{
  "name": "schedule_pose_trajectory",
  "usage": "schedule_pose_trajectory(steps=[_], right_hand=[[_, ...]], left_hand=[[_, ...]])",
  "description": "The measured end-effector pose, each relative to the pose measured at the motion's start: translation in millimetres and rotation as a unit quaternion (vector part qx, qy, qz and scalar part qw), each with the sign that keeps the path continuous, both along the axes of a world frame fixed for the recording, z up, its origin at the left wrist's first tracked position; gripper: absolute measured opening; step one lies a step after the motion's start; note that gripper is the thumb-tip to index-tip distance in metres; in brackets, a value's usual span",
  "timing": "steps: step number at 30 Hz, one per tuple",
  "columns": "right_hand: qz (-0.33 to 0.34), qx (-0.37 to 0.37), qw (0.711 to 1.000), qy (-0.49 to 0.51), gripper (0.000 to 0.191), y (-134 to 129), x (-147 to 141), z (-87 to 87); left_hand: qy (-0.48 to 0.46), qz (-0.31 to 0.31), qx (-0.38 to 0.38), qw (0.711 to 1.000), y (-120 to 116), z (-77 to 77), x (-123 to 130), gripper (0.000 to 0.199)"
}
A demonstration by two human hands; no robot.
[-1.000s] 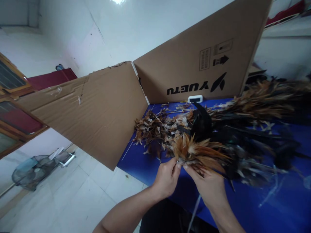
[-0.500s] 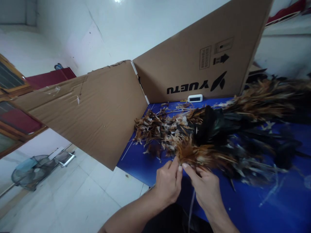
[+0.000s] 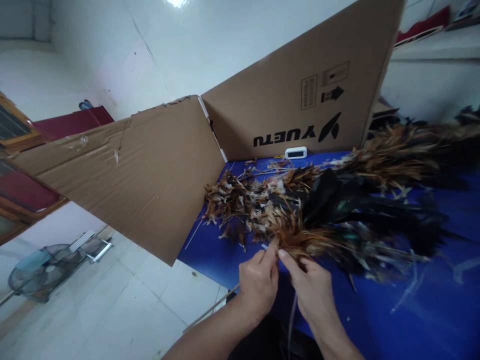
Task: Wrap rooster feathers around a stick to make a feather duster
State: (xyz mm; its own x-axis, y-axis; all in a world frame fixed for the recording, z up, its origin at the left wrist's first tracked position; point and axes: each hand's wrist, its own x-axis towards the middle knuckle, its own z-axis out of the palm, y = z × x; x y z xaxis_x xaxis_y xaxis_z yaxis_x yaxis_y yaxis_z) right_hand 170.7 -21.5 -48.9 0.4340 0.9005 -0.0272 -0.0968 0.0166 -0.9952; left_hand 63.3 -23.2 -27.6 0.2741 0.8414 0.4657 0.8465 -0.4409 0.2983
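Observation:
My left hand [image 3: 258, 280] and my right hand [image 3: 313, 285] meet at the near edge of the feather pile, fingertips pinched together. Between them is the base of a bunch of brown and dark feathers [image 3: 303, 241], which fans out to the right. A thin stick [image 3: 212, 312] shows behind my left wrist; its link to the bunch is hidden by the hand. From below the right hand hangs a narrow translucent strip [image 3: 292, 320]. My fingers cover the exact point of grip.
Loose brown feathers [image 3: 228, 195] and long black feathers [image 3: 345, 195] lie on the blue table [image 3: 405, 330]. Cardboard panels [image 3: 150, 175] stand along the left and back. A small white device [image 3: 296, 153] rests by the back panel. A fan [image 3: 45, 270] is on the tiled floor.
The view has shifted slightly. The thin stick now shows beside my left forearm, where it was not visible before. Both hands stay pinched at the base of the feathers.

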Motion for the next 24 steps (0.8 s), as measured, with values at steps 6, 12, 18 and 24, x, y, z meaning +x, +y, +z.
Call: schedule_pose_trajectory(steps=[6, 12, 18, 24], right_hand=[[0.005, 0.004, 1.0, 0.013, 0.033, 1, -2, -7.3], [0.001, 0.023, 0.999, 0.028, 0.027, -1, -1, 9.5], [0.013, 0.035, 0.999, 0.01, 0.025, -2, 4, 7.7], [-0.02, 0.042, 0.999, 0.024, 0.027, 3, 1, -5.1]], left_hand=[[0.031, 0.0, 0.051, 0.998, -2, -3.2, -1, 0.038], [0.044, -0.014, 0.058, 0.997, -2, -8.0, -1, 0.042], [-0.124, -0.077, -0.084, 0.986, -7, 16.0, 0, 0.037], [-0.362, -0.109, -0.425, 0.822, 18, 40.8, -1, 0.03]])
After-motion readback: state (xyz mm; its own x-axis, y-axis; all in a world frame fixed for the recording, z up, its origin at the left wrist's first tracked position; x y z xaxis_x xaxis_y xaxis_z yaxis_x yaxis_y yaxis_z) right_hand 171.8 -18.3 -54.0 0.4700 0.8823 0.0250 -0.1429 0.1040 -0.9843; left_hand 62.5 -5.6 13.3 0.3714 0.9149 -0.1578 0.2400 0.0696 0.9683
